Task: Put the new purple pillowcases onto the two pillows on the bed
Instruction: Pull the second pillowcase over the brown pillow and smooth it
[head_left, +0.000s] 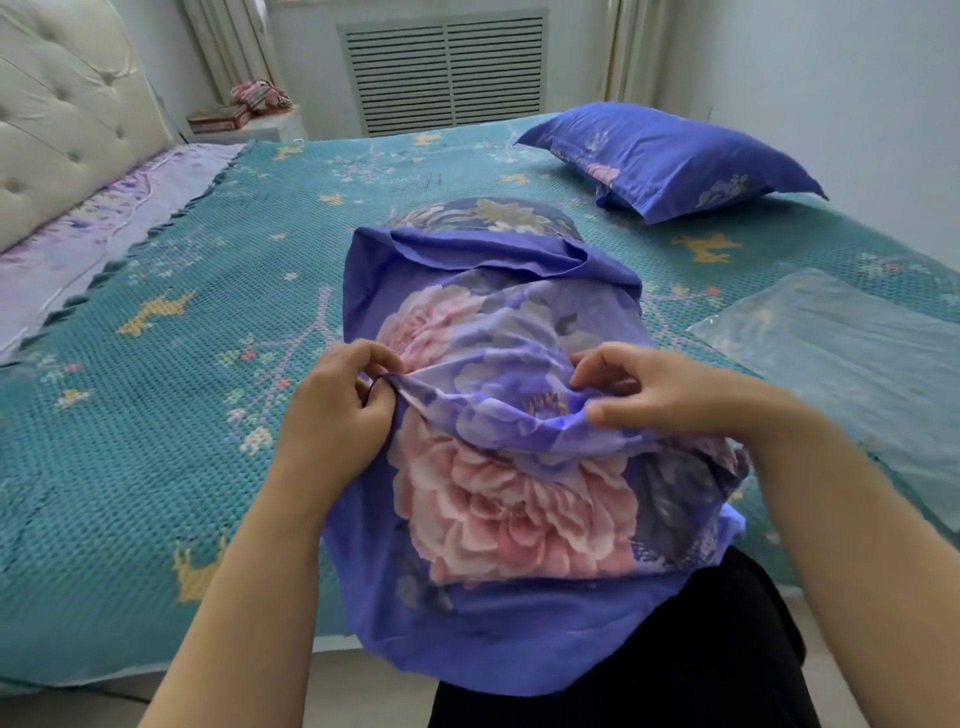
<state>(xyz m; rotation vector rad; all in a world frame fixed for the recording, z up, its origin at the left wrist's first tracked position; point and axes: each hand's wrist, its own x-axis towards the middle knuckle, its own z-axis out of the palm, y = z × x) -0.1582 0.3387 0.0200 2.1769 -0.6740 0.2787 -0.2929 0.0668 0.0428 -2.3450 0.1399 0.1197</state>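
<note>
First pillow: dressed pillow (670, 156) lies on the bed (182, 291) at one o'clock, done.
Second pillow: purple pillowcase (498, 467) at centre, half drawn on.
Left hand (332, 410): pinching its edge.
Right hand (660, 395): gripping the cloth.

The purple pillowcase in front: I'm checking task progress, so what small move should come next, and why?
Probably draw the purple pillowcase farther over the pillow, whose far end still pokes out. The left hand and right hand already pinch its bunched fabric.
</note>
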